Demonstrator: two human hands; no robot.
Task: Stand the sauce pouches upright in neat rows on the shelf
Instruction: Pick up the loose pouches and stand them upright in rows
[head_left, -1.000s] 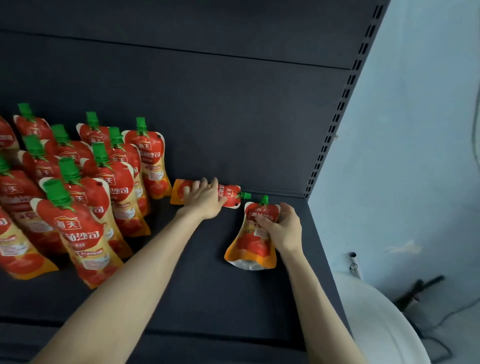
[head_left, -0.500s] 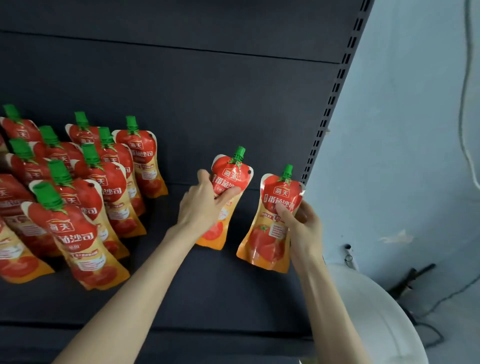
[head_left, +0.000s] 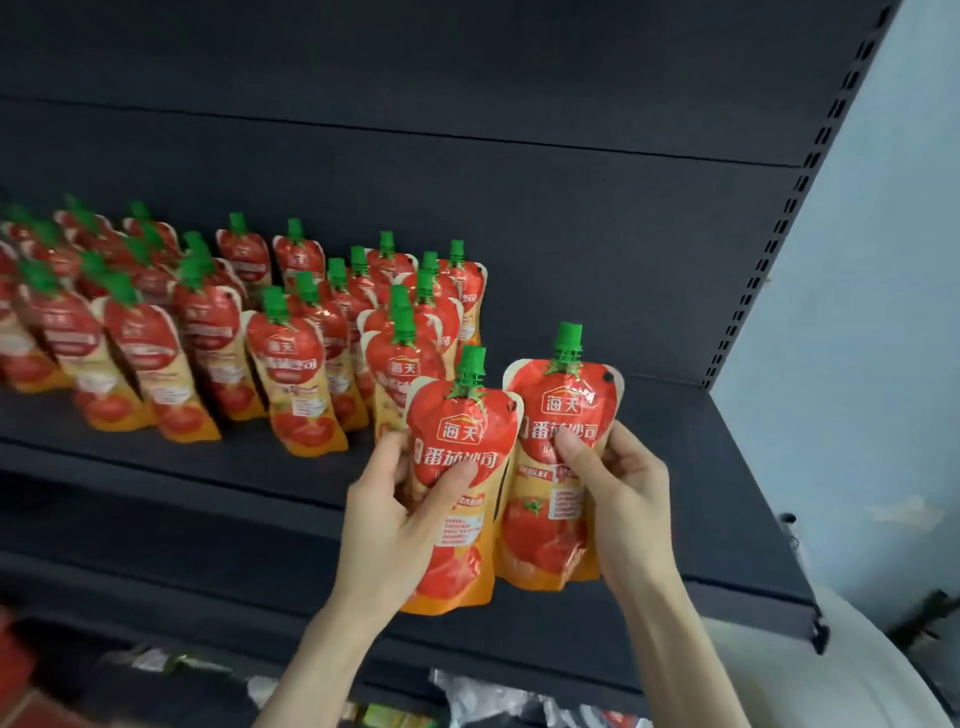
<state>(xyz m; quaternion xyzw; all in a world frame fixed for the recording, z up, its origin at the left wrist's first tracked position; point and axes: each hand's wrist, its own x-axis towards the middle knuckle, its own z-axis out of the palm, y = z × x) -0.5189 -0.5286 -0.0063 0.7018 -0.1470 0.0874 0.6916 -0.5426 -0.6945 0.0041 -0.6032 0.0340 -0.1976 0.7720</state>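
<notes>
Gripping red-and-orange green-capped plastic sauce pouch (head_left: 457, 431) upright in left hand (head_left: 389, 525), matching second pouch (head_left: 550, 530) beside it in right hand (head_left: 628, 493).

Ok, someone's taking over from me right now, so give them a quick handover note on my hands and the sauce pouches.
Left hand grips the left pouch upright; right hand grips the right pouch beside it. Both seem held just in front of the shelf, not set down.
Done: standing pouches fill rows on the shelf's left and middle.
Left: stand these two in the bare stretch right of the rows, caps up, in line.
</notes>
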